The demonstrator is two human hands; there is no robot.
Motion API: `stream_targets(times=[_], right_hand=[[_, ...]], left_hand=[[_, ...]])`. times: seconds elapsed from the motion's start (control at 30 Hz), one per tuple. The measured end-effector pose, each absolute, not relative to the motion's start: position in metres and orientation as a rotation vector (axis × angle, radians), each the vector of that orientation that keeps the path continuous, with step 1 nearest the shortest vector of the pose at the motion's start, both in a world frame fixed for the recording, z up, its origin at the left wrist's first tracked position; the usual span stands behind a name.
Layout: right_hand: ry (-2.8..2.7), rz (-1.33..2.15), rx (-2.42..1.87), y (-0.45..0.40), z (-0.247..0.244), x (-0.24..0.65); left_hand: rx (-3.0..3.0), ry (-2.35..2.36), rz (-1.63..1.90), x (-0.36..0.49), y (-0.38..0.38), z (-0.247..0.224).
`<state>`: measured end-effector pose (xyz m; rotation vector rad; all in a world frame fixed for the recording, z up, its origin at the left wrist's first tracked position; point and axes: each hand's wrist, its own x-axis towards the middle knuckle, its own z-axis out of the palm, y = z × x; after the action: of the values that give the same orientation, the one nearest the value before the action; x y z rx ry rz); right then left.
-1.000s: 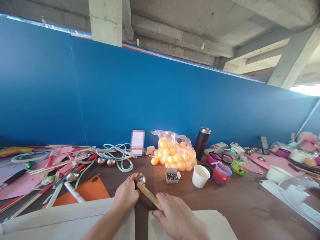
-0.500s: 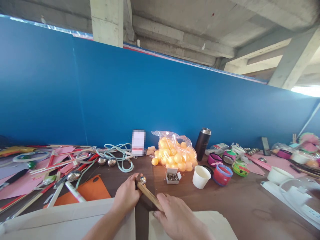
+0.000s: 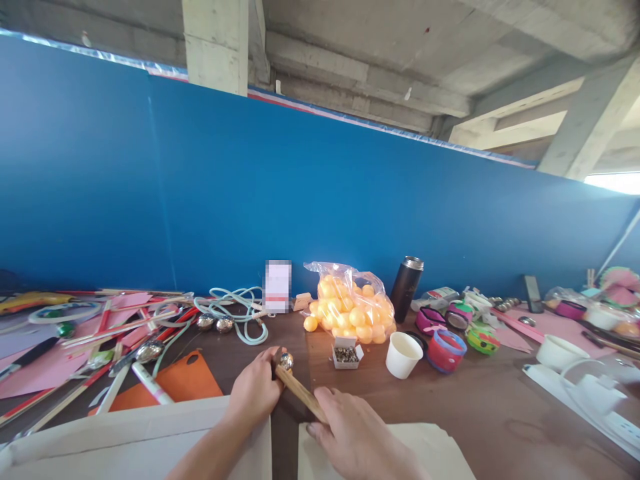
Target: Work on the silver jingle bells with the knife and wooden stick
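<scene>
A wooden stick (image 3: 301,392) slants between my two hands. My right hand (image 3: 350,427) is closed around its near end, with the thumb below it. At its far end, my left hand (image 3: 256,387) is closed, fingertips at the dark tip of the stick. A shiny silver ball (image 3: 287,361) shows just beyond that tip, beside my left fingers; what exactly these fingers grip is partly hidden. Pale sheets (image 3: 390,447) lie under and beside my forearms. A small white box (image 3: 347,363) of little metal pieces stands beyond my right hand.
A clear bag of orange balls (image 3: 350,310), a white cup (image 3: 403,355) and a black bottle (image 3: 407,289) stand behind. Sticks, pens and an orange sheet (image 3: 195,377) crowd the left. A power strip (image 3: 585,400) and small colourful pouches (image 3: 446,351) are on the right.
</scene>
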<state>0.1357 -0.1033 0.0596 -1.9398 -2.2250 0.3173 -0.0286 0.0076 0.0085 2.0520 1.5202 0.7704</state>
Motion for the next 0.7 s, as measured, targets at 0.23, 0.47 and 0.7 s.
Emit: stream_targets(times=[0.23,0.47,0.7], right_hand=[[-2.223,0.318,-1.945,-0.1028,0.0606,0.1354],[-2.228,0.292,-1.931,-0.1028,0.0596,0.1361],[-2.241,0.303,-1.946,-0.1039,0.063,0.1352]], left_hand=[[2.058,1.519,0.759,-0.0289,0.0063,0.0104],[2.04,1.519,0.756,-0.0286,0.0072,0.0096],[2.056,1.509,0.764,-0.0283,0.0074,0.0077]])
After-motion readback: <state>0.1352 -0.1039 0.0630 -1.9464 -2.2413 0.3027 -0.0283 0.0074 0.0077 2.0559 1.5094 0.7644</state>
